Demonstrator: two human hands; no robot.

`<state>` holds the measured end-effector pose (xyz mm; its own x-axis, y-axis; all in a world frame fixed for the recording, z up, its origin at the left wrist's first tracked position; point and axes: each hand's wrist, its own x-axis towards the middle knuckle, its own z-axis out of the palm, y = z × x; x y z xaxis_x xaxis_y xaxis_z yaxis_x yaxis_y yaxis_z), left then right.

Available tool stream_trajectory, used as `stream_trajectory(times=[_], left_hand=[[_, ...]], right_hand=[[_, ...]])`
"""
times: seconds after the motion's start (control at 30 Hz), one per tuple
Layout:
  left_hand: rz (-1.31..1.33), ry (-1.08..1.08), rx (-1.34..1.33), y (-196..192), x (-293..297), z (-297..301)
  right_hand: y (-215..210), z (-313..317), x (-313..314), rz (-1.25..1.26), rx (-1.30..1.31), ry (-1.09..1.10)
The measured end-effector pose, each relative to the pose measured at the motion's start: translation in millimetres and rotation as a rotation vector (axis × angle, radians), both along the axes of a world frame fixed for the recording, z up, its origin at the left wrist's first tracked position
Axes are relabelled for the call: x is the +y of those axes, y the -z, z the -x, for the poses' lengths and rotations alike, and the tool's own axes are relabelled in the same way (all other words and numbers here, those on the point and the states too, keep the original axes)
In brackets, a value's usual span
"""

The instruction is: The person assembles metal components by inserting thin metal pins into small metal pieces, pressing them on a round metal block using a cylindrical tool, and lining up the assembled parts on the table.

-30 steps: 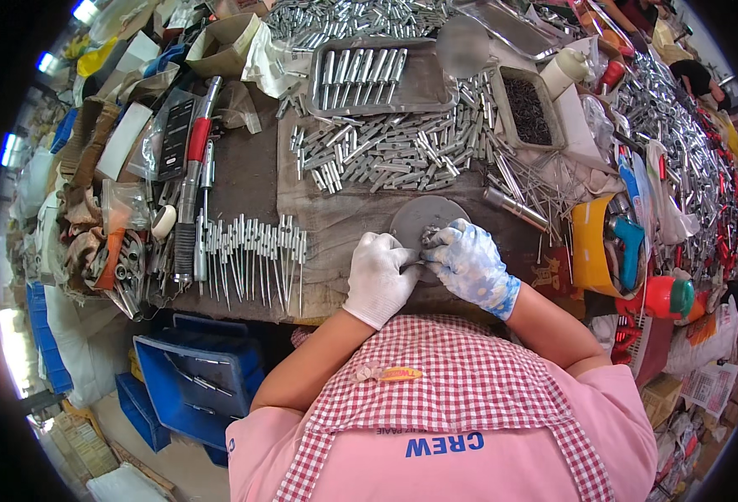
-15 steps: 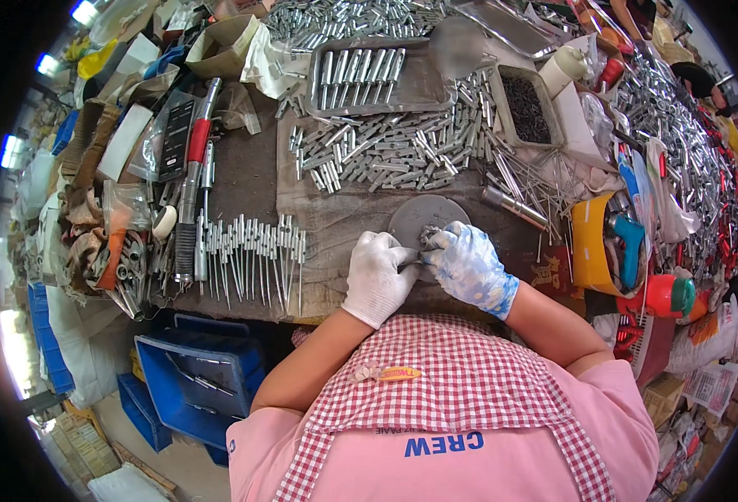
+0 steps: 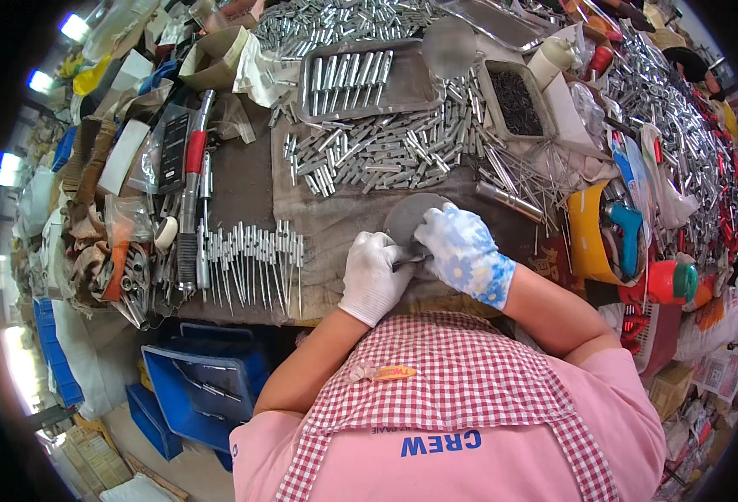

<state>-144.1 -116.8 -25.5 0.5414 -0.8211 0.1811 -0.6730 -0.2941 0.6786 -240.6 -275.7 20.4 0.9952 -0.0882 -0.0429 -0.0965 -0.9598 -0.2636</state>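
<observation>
My left hand [image 3: 375, 278], in a white knit glove, is closed in a pinch at the near edge of a round grey dish [image 3: 406, 219]. A small dark piece seems to sit at its fingertips, too hidden to name. Over the dish's right side, my right hand [image 3: 467, 258], in a blue-and-white patterned glove, has its fingers curled together. What those fingers hold is hidden beneath them. Beyond the dish lies a spread of short silver metal tubes [image 3: 385, 159]. Left of my hands, a row of thin metal rods with thicker silver heads [image 3: 256, 259] lies side by side.
A metal tray [image 3: 411, 79] holds several silver tubes at the back. Right of it stands a bin of dark small parts [image 3: 515, 100]. A yellow container [image 3: 590, 234] holds a teal-handled tool [image 3: 628, 238]. A long red-banded tool [image 3: 193, 167] lies left; blue crates [image 3: 206, 376] stand below the table's edge.
My right hand has shifted slightly forward over the dish, covering the small metal pieces that showed there. The left hand stays pinched in nearly the same spot. The whole view has tilted slightly.
</observation>
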Motion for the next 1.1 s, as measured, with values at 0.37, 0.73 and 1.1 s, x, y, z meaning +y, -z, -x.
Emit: stream_trajectory(times=[0.37,0.73,1.1], left_hand=[[-0.041,-0.018,0.024,-3,-1,2],[-0.003,-0.024,0.031,-5,-2,4],[0.003,0.005,0.034,-6,3,4]], right_hand=[[13,37,19,0.154,-0.170,-0.100],[17,78,-72,0.443,0.044,0.520],[-7,89,2,-0.248,-0.568,0.276]])
